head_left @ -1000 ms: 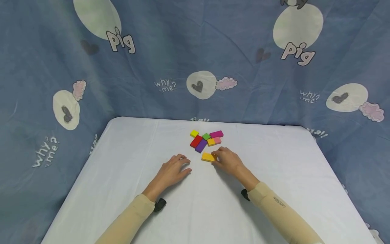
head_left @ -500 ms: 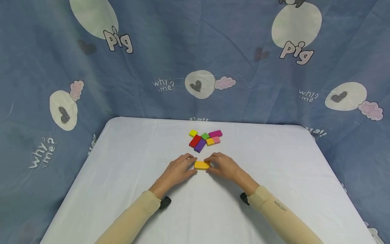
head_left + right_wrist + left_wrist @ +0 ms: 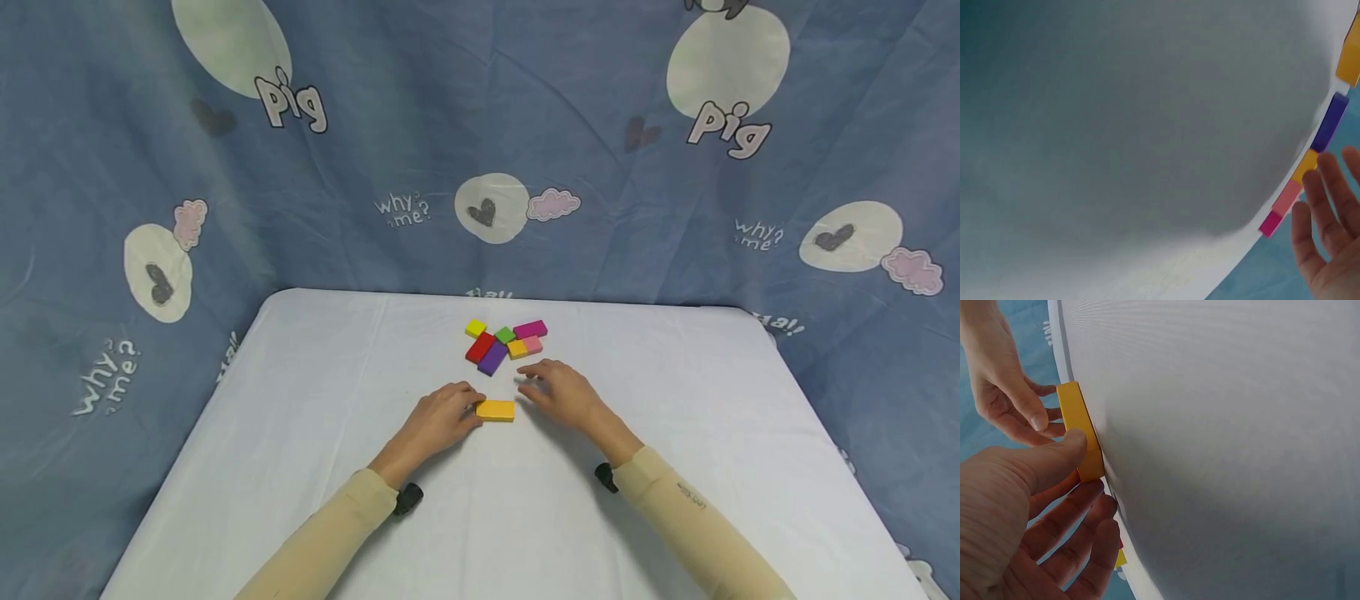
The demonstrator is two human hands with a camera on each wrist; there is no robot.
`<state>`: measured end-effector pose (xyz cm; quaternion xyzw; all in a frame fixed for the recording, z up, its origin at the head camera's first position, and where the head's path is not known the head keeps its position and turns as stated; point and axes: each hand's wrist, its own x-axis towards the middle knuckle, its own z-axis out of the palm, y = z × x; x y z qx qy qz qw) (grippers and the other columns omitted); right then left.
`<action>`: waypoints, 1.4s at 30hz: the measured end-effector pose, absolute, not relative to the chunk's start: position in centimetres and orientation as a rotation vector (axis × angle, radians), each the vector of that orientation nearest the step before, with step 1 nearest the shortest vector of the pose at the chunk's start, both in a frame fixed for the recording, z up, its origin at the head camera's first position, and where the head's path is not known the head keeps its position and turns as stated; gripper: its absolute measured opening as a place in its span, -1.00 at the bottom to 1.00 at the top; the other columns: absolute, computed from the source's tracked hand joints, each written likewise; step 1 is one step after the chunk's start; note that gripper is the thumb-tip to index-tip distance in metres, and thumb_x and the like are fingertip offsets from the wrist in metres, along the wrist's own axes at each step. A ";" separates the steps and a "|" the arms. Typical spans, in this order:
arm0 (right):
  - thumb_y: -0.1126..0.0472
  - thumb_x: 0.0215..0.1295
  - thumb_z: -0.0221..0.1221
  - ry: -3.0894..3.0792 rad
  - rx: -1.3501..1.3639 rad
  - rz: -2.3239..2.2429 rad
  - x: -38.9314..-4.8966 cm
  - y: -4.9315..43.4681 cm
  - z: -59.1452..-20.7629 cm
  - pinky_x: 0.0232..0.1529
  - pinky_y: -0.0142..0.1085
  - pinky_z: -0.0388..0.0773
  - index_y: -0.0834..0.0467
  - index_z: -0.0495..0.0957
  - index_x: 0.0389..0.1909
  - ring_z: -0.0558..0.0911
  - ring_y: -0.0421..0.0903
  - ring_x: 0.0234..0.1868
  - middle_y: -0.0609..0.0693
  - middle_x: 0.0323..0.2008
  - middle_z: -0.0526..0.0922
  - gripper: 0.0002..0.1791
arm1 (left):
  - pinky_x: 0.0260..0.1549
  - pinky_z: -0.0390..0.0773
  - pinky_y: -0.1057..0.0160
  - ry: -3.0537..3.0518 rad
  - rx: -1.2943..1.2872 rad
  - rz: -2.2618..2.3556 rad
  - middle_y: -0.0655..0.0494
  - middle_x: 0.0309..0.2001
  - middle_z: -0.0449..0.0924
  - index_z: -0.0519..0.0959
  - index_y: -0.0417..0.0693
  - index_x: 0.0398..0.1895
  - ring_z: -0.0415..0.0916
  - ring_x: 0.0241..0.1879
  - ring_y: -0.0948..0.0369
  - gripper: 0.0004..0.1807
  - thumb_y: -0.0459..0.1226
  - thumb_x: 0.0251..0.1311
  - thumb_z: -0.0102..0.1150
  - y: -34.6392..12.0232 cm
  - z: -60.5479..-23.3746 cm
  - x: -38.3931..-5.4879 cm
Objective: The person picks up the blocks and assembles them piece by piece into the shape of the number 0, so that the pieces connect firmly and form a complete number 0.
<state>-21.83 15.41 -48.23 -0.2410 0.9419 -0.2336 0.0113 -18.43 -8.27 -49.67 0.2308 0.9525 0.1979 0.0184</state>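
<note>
A yellow-orange rectangular block [image 3: 497, 411] lies on the white table, long side running left to right. My left hand [image 3: 444, 417] pinches its left end between thumb and fingers; in the left wrist view the thumb presses on the block [image 3: 1075, 412]. My right hand [image 3: 561, 396] is apart from that block, to its upper right, with fingers loosely bent and nothing in them. Just beyond it lies a cluster of small blocks: purple [image 3: 492, 358], red [image 3: 480, 347], orange [image 3: 517, 349], pink [image 3: 532, 344], green [image 3: 505, 335], magenta [image 3: 530, 329] and yellow [image 3: 476, 327].
The white-covered table [image 3: 337, 350] reaches back to a blue printed cloth [image 3: 600, 233] hanging behind it. Black wrist cameras sit under both sleeves, the left camera [image 3: 408, 498] and the right camera [image 3: 606, 477].
The right hand brought the yellow-orange block left and toward the body, where the left hand took its left end. The right hand then let go and moved away up and right.
</note>
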 end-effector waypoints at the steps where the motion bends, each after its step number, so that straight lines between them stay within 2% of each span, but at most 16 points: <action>1: 0.06 0.30 0.28 2.957 -0.722 -0.725 -22.1 15.5 -48.2 0.07 -0.08 0.52 0.12 0.60 0.13 0.59 -0.03 -0.02 0.03 -0.05 0.64 -0.59 | -0.09 0.57 0.16 2.959 0.712 0.619 0.11 -0.08 0.60 0.65 -0.08 0.07 0.54 -0.10 0.18 -0.60 -0.17 0.17 0.38 -8.3 -49.7 -18.4; 7: 0.09 0.34 0.23 3.062 -0.624 -0.714 -23.4 16.2 -48.6 0.09 0.02 0.49 0.17 0.54 0.19 0.53 0.09 0.10 0.14 0.06 0.56 -0.55 | -0.10 0.57 0.19 2.955 0.687 0.639 0.14 -0.11 0.61 0.66 -0.07 0.06 0.54 -0.13 0.21 -0.60 -0.18 0.15 0.39 -8.3 -49.8 -18.5; 19: 0.12 0.39 0.17 3.069 -0.558 -0.600 -26.1 15.9 -49.0 0.18 0.01 0.42 0.18 0.39 0.34 0.43 0.13 0.21 0.18 0.26 0.41 -0.46 | -0.08 0.56 0.17 2.925 0.712 0.652 0.14 -0.07 0.61 0.66 -0.06 0.06 0.53 -0.09 0.20 -0.61 -0.17 0.17 0.38 -8.6 -49.7 -18.1; 24: 0.12 0.40 0.16 3.054 -0.563 -0.560 -26.7 15.5 -48.9 0.19 0.01 0.41 0.18 0.38 0.35 0.42 0.14 0.21 0.18 0.26 0.41 -0.46 | -0.05 0.55 0.18 2.914 0.718 0.625 0.16 -0.04 0.61 0.66 -0.03 0.07 0.52 -0.05 0.21 -0.60 -0.15 0.17 0.38 -8.8 -49.6 -18.0; 36: 0.13 0.38 0.19 3.069 -0.562 -0.395 -27.3 15.0 -49.3 0.14 -0.02 0.46 0.19 0.46 0.28 0.43 0.11 0.18 0.15 0.22 0.46 -0.51 | -0.03 0.54 0.20 2.790 0.756 0.663 0.22 -0.10 0.61 0.66 -0.01 0.06 0.51 -0.10 0.26 -0.59 -0.15 0.12 0.42 -9.2 -49.4 -17.5; 42: 0.14 0.34 0.23 3.099 -0.588 -0.376 -27.1 14.9 -49.0 0.07 -0.04 0.51 0.20 0.52 0.21 0.46 0.10 0.09 0.14 0.07 0.50 -0.54 | -0.01 0.53 0.19 2.767 0.782 0.669 0.23 -0.10 0.61 0.66 -0.01 0.06 0.50 -0.10 0.27 -0.58 -0.14 0.12 0.42 -9.5 -49.3 -17.4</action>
